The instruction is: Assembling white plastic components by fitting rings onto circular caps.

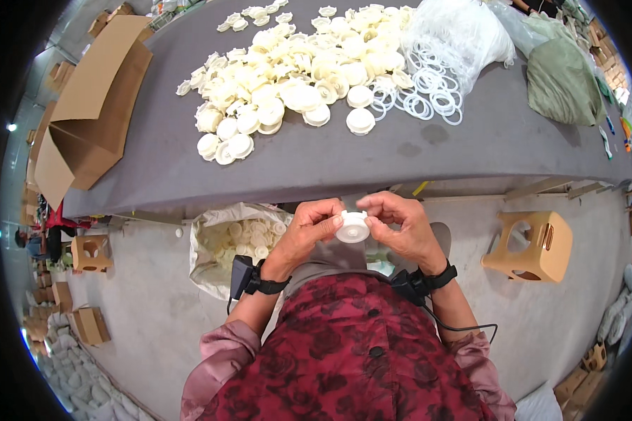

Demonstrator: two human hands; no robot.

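Between my two hands, just off the table's near edge, is a round white plastic cap (pixel 352 228) with a raised rim. My left hand (pixel 311 228) pinches its left side between thumb and fingers. On the opposite side, my right hand (pixel 399 223) has its thumb against the rim and its fingers curled above; whether they hold a ring too is hard to make out. A large heap of similar cream caps (pixel 274 88) covers the middle of the table. Clear sealing rings (pixel 428 91) spill from a plastic bag (pixel 463 35) right of the heap.
The grey table (pixel 154 175) spans the far side, with an open cardboard box (pixel 91 126) at its left and a green cloth bag (pixel 562 81) at its right. A white sack (pixel 205 261) of caps stands on the floor by my left arm. A tan stool (pixel 534 249) is at right.
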